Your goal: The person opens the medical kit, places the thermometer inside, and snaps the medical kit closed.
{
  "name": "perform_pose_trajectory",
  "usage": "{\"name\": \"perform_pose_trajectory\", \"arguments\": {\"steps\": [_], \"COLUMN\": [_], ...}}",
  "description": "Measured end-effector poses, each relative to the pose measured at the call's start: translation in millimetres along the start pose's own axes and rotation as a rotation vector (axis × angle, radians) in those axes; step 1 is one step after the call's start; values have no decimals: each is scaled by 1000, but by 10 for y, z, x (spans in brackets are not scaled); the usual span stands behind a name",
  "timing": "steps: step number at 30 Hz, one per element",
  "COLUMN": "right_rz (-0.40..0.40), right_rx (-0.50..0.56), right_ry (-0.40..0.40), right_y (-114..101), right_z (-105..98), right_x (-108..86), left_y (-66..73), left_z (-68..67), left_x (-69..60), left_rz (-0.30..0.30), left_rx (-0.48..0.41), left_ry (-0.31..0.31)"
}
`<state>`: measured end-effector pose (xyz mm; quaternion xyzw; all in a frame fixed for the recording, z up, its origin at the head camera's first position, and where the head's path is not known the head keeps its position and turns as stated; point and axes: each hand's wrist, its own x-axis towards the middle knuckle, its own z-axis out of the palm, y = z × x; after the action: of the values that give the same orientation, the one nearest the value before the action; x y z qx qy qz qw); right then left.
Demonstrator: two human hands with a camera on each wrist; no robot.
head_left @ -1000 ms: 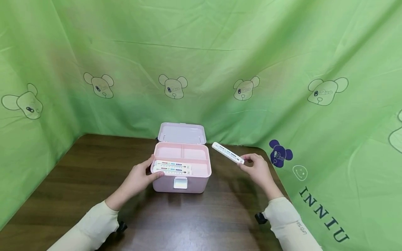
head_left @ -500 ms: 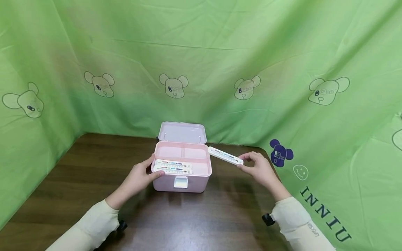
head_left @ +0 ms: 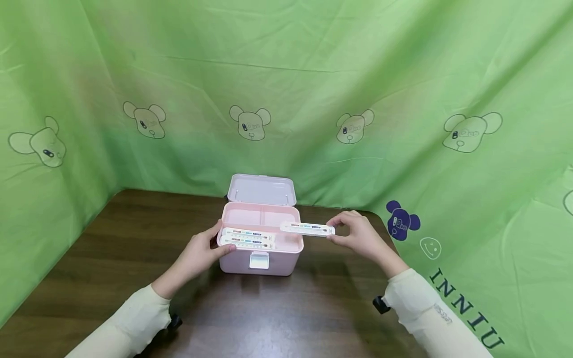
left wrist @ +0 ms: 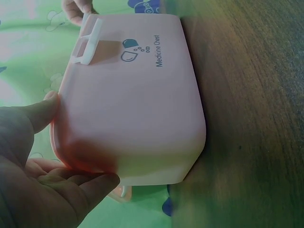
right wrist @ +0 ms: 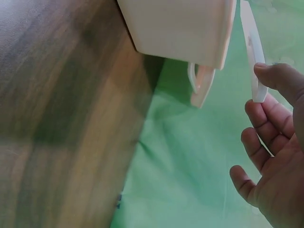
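A pink medicine box stands open on the table, its pale lid tipped back. My left hand grips its left front corner, thumb over the front rim and fingers along the side. Two white thermometers, with colored marks and scales, lie side by side in the front left of the box's divided tray. My right hand pinches the right end of a third thermometer between thumb and fingers. Its free end reaches over the right part of the tray. In the right wrist view this thermometer is seen edge-on.
The brown wooden table extends to both sides and in front of the box. A green printed curtain hangs close behind the lid and along the right. "Medicine Chest" lettering marks the box's front.
My right hand has moved the thermometer left from beside the box to over the tray, and it has turned from slanting to nearly level across. My left hand keeps its grip.
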<state>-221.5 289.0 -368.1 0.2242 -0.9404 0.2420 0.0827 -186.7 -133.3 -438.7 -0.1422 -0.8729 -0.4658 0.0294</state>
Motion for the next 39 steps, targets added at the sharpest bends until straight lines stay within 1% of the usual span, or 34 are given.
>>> {"name": "perform_pose_trajectory", "arguments": {"steps": [5, 9, 13, 16, 21, 29, 39], "right_rz": [-66, -100, -134, -143, -179, -310, -404], "right_rx": [-38, -64, -101, -132, -168, -180, -118], "right_ry": [-1, -19, -54, -85, -136, -266, -408], "right_y": [-87, -129, -166, -209, -281, -357, -356], "right_z": [3, 19, 42, 49, 36, -66, -84], "right_x": [93, 156, 214, 266, 367, 565, 824], "left_y": [-14, -17, -19, -16, 0, -4, -28], "left_z": [5, 1, 2, -2, -7, -6, -8], "left_x": [14, 14, 9, 10, 13, 21, 25], "left_rz": [6, 9, 5, 4, 1, 0, -3], "left_rx": [12, 14, 8, 8, 6, 6, 24], "left_ry": [5, 6, 6, 6, 0, -3, -6]}}
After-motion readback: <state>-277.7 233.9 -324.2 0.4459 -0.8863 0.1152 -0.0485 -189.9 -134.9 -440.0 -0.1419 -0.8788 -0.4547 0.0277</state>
